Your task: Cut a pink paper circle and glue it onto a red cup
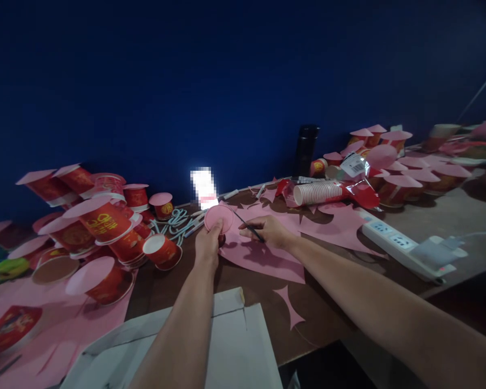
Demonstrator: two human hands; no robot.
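My left hand (209, 243) is closed around a paper cup whose body is mostly hidden under the fingers. A round pink paper disc (218, 216) covers its mouth, with my thumb lying on the disc. Just to the right, my right hand (270, 231) pinches a thin dark pen-like tool (249, 227). Its slender tip reaches toward the disc's edge; contact cannot be made out. Beneath both hands spreads a pink paper sheet (263, 265) with curved cut edges.
Red cups (101, 221) with pink discs are piled at the left, more (400, 186) at the right. A sleeve of paper cups (319, 193), black bottle (306, 148), power strip (392, 240), paper scrap (288, 308), white cardboard (243, 346) and coiled cords (178, 220) surround the hands.
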